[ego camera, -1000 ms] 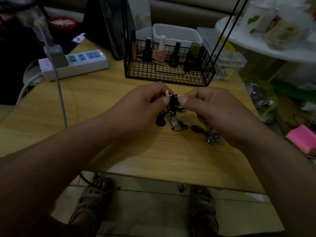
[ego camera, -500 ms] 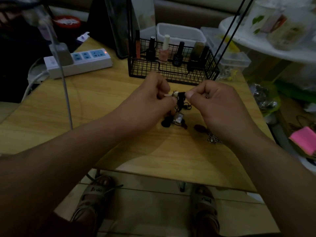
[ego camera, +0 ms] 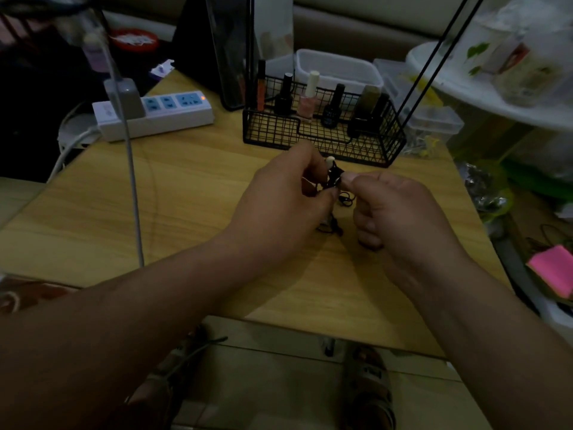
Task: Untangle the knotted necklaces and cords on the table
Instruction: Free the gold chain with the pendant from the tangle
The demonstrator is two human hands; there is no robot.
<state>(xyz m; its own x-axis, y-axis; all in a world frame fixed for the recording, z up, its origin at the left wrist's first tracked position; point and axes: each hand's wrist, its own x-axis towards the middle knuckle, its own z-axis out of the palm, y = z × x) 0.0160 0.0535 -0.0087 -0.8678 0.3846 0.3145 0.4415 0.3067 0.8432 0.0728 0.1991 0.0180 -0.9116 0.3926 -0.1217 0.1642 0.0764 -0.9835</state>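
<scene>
Both my left hand and right hand pinch the black cord knot above the table, holding it taut for picking apart.

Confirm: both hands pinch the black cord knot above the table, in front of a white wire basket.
Wrong colour: the wire basket is black, per the head view. The left hand and right hand do pinch the black cord knot above the table.

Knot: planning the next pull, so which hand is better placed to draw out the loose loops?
Probably the right hand: the loose loops hang just under its fingers, while the left hand pinches the knot and can steady it.
</scene>
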